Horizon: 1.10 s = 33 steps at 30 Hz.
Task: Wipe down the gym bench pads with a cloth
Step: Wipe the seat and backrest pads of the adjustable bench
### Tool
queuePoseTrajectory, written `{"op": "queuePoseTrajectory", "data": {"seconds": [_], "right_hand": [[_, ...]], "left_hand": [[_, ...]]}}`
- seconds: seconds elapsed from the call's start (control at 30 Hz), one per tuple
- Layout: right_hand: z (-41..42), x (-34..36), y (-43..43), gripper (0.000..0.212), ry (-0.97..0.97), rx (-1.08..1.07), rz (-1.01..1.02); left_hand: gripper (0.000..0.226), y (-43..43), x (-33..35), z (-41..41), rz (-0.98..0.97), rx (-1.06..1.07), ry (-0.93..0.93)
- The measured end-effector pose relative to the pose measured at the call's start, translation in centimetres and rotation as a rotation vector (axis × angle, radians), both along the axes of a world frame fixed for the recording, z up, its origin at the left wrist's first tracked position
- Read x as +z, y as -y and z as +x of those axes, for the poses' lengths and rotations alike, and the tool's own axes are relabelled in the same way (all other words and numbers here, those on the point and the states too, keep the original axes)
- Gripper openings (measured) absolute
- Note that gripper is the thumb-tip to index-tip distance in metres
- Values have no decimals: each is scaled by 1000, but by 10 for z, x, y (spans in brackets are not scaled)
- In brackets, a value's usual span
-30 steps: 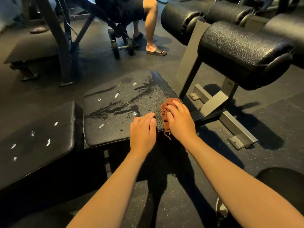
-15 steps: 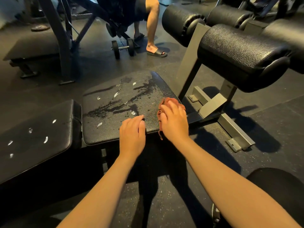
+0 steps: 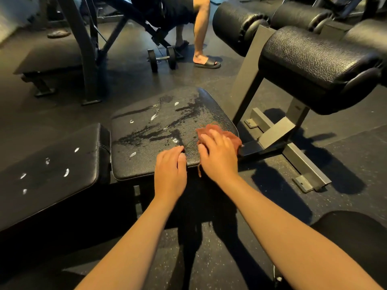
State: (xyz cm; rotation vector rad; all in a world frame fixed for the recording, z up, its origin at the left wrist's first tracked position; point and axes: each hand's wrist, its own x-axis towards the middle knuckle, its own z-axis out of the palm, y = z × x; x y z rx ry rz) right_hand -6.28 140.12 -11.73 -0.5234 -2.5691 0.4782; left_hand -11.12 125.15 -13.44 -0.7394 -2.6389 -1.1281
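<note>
The right hand [image 3: 217, 155] pressed flat, fingers spread, on the rust-red cloth [image 3: 232, 136] at centre-right, by the seat pad's [image 3: 146, 164] right edge. The left hand [image 3: 170, 170] rested empty alongside. Unpinched, the cloth could slide off that edge, missing the wet streaks [image 3: 146, 135].

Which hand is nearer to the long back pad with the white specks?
Left. The left hand rests on the near edge of the seat pad, right of the back pad; the right hand presses the cloth farther right.
</note>
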Motion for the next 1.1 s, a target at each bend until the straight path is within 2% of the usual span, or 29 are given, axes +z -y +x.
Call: {"op": "queuePoseTrajectory", "data": {"seconds": [0.13,0.2,0.33,0.43,0.5,0.6,0.7,0.83,0.93,1.03,1.1], "right_hand": [[7,-1,13,37,8,218,70],[-2,0,-14,37,55,178,78],[-10,12,-43,38,45,-62,-32],[-9,11,-5,34,54,88,57],[-15,9,-3,35,72,192,49],[-37,13,-35,40,141,130,29],[-52,20,-41,40,121,49,-20],[-42,12,2,29,32,283,-65],[-36,8,-4,30,42,383,7],[-41,16,-36,31,57,212,16],[-39,20,-44,32,46,36,8]], "left_hand": [[42,-13,11,-1,-46,20,-2],[38,-17,12,-1,-78,12,-17],[40,-21,11,1,-60,55,1],[48,-26,19,-10,-62,61,12],[45,-28,23,-19,-77,33,19],[46,-26,19,-19,-69,32,7],[52,-25,12,-15,-7,40,1],[53,-26,12,-19,163,90,90],[50,-25,12,-18,91,67,57],[47,-23,10,-15,-84,38,-6],[47,-22,8,-11,-115,30,-25]]}}
